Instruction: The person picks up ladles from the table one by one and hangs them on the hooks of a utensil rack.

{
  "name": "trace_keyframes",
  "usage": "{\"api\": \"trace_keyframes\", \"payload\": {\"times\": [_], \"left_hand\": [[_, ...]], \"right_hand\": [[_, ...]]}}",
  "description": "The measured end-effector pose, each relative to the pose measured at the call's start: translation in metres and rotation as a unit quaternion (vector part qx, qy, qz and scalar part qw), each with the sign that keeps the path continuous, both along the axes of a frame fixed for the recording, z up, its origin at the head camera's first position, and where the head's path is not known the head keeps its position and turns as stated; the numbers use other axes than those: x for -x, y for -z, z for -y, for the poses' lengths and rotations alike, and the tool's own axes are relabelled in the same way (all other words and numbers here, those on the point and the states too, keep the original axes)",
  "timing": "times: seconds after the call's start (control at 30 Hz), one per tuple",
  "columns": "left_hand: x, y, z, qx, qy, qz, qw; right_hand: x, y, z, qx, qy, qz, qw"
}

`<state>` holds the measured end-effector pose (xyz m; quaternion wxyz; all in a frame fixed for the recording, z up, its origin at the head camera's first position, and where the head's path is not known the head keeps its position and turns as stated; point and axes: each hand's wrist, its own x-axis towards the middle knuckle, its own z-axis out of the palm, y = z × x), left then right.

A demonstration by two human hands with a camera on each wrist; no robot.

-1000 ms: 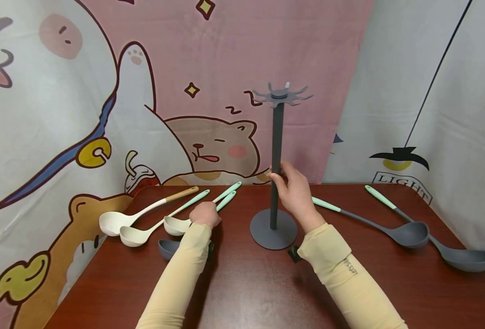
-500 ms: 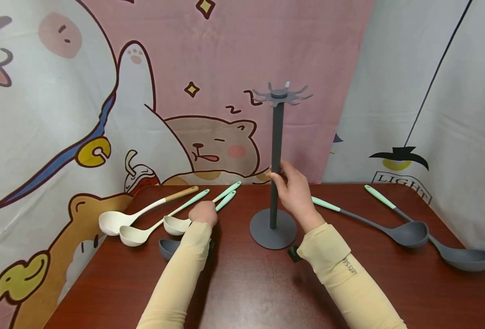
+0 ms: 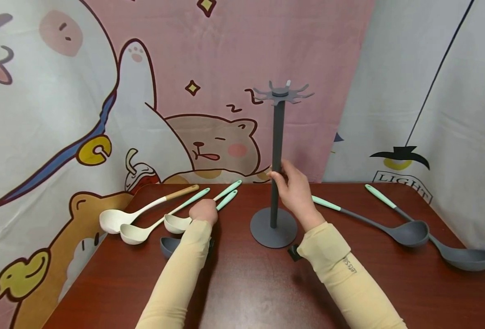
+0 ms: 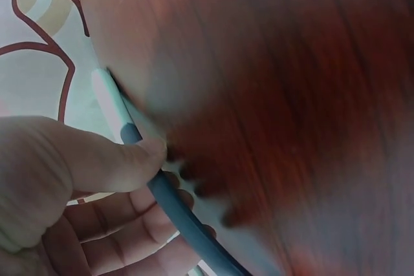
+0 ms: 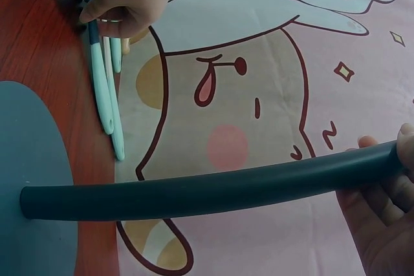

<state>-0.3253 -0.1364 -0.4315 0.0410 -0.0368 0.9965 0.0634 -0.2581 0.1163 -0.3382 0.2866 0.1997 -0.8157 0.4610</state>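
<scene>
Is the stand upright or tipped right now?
Upright: its base lies flat on the table and its pole rises from it, gripped by the right hand.

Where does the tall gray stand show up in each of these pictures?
Head: The gray stand is just right of center.
Left wrist: Not in this picture.
Right wrist: Its post crosses the lower half, base at left.
Shared landmark: the left hand, in all three.

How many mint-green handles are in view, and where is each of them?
5 handles: two on pale ladles, left of the stand; one on the dark ladle in the left hand; two on dark utensils, right of the stand.
</scene>
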Motion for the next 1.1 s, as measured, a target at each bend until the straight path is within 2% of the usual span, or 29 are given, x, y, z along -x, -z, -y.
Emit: {"api": "trace_keyframes", "payload": {"times": [0.2, 0.4, 0.77, 1.1], "left_hand": [[-0.002, -0.001, 0.0, 0.007, 0.014, -0.005, 0.9999], [-0.006, -0.003, -0.003, 0.004, 0.04, -0.025, 0.9989], [-0.008, -0.015, -0.015, -0.016, 0.072, -0.043, 0.9964], [-0.011, -0.021, -0.026, -0.07, 0.087, -0.084, 0.9902]], "right_hand": [[0.0, 0.0, 0.0, 0.003, -0.005, -0.007, 1.0], [0.0, 0.0, 0.001, 0.005, -0.007, -0.011, 0.9999], [-0.001, 0.0, 0.001, 0.006, -0.004, -0.011, 0.9999], [-0.002, 0.0, 0.001, 0.004, -0.003, -0.011, 0.9999]]}}
